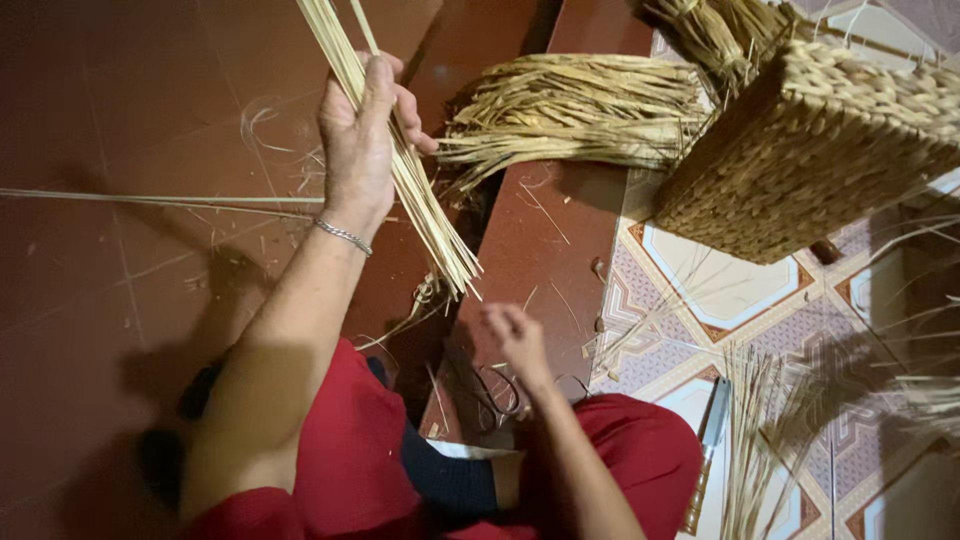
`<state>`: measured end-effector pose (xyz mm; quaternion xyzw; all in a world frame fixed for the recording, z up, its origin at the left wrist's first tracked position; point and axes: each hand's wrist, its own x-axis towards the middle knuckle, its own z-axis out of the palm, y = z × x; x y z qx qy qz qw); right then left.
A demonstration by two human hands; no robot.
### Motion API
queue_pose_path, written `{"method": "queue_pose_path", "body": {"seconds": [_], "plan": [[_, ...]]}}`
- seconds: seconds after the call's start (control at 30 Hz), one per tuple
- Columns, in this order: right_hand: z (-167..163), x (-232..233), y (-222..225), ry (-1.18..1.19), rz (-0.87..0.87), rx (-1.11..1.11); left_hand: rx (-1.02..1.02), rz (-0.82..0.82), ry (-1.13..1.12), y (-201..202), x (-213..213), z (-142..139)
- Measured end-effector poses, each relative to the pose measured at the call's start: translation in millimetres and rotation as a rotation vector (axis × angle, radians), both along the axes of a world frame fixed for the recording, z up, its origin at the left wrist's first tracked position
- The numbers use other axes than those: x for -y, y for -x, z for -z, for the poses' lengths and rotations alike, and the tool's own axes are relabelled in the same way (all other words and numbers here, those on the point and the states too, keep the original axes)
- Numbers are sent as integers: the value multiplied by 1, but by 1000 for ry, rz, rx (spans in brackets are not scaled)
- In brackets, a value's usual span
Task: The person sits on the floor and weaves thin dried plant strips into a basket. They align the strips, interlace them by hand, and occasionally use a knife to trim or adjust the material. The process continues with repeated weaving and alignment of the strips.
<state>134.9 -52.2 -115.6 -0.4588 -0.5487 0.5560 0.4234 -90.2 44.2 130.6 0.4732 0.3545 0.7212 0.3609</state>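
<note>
My left hand [362, 135] is raised and closed around a bundle of long pale straw stalks [420, 190], which slants from the top of the view down to cut ends near the middle. A silver bracelet [343, 236] circles that wrist. My right hand [512, 335] hangs lower, just below the bundle's cut ends, fingers curled; whether it pinches a strand is unclear. Both arms reach out over my red-clothed knees [350, 450].
A woven straw basket [820, 150] tilts at the upper right above a patterned tile floor [720, 290]. A bunch of dried straw [570, 110] lies beside it. More stalks [760, 440] and a knife with a wooden handle [708, 450] lie at lower right. Dark red floor [120, 120] on the left.
</note>
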Motion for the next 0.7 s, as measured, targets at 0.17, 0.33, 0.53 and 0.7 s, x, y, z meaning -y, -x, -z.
{"method": "queue_pose_path", "body": {"seconds": [0.17,0.33,0.53,0.7], "plan": [[-14,-10,-42,-1,200,-153,72,55,106,-46,-5,43],[-48,-20,-60,-43,255,-233,-448,24,240,-91,-11,84],[-80,-24,-92,-196,268,-304,-729,205,144,-122,6,131],[-93,-31,-99,-133,217,-285,-913,281,156,-142,27,160]]}}
